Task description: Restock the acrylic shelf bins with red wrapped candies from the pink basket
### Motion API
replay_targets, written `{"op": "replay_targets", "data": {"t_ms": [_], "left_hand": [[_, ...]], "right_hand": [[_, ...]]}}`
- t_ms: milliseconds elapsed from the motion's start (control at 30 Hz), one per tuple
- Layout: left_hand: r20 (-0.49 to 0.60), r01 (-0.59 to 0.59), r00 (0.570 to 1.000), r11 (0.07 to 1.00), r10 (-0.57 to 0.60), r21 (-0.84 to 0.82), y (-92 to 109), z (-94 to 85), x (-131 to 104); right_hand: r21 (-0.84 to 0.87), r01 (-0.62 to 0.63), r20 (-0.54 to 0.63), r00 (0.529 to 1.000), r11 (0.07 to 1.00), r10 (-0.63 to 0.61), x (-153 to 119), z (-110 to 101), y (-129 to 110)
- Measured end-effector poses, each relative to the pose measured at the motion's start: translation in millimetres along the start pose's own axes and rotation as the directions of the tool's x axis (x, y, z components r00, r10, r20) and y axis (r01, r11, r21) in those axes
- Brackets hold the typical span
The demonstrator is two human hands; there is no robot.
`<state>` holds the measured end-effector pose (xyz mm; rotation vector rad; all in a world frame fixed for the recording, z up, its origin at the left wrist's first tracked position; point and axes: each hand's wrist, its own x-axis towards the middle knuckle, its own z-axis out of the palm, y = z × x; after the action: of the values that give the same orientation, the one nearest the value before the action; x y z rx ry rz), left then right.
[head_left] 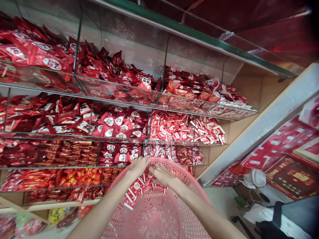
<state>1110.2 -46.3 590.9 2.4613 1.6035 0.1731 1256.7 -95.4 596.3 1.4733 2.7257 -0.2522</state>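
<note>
A round pink plastic basket (189, 196) with holes in its wall is tilted up against the lower shelves. My left hand (138, 166) is closed on its far rim. Small red and white packets (136, 186) lie in a heap inside, against the basket's far wall. Just below the rim, my right hand (161, 174) has its fingers curled down among these packets; its fingertips are partly hidden. Right beyond the rim is a shelf compartment of red and white packets (161, 152), beside one of darker red packets (190, 155).
Glass-fronted shelves (119, 94) with dividers rise ahead in several tiers, full of red packets. A glass edge (199, 35) slants overhead. The wooden side panel (264, 116) bounds the shelves on the right. Past it are red boxes (294, 176) and a white cup (258, 178).
</note>
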Motion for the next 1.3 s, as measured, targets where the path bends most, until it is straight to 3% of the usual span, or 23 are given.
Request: {"op": "replay_targets", "data": {"t_ms": [233,467,600,733,833,933,1000,1133,1300], "left_hand": [[0.017,0.017,1.000,1.000,-0.017,-0.024,1.7,-4.8,-2.0],[0.000,-0.004,1.000,1.000,0.004,-0.001,-0.3,-2.5,-1.8],[-0.016,-0.018,1.000,1.000,0.018,-0.001,-0.4,-3.6,-1.3],[0.009,-0.008,1.000,1.000,0.008,-0.010,2.0,-8.1,-1.9],[0.012,-0.005,1.000,1.000,0.005,-0.012,2.7,-8.7,-1.6],[-0.001,-0.006,1.000,1.000,0.006,-0.012,1.6,-5.7,0.0],[-0.001,-0.006,1.000,1.000,0.006,-0.013,0.8,-3.4,1.2],[0.004,-0.004,1.000,1.000,0.004,-0.007,-0.1,-1.5,2.1],[-0.003,-0.018,1.000,1.000,0.018,-0.006,-0.3,-2.4,0.6]], "right_hand": [[-0.056,-0.043,-0.115,0.993,0.998,0.036,-2.3,18.2,1.5],[-0.070,-0.094,-0.115,0.990,0.993,0.086,-2.8,10.3,-6.2],[0.020,-0.099,-0.106,0.989,0.995,0.100,-9.4,-16.8,-8.6],[0.212,-0.058,-0.193,0.976,0.976,0.100,-25.4,-73.9,-3.8],[0.229,-0.141,-0.390,0.893,0.963,0.223,-34.2,-116.8,7.3],[0.164,-0.409,-0.558,0.711,0.897,0.427,-32.9,-140.8,21.5],[0.122,-0.555,-0.590,0.626,0.823,0.510,-27.4,-145.6,29.2],[0.056,-0.667,-0.555,0.598,0.743,0.578,-16.5,-144.5,36.0],[-0.038,-0.709,-0.554,0.601,0.704,0.576,-13.8,-144.4,34.6]]}}
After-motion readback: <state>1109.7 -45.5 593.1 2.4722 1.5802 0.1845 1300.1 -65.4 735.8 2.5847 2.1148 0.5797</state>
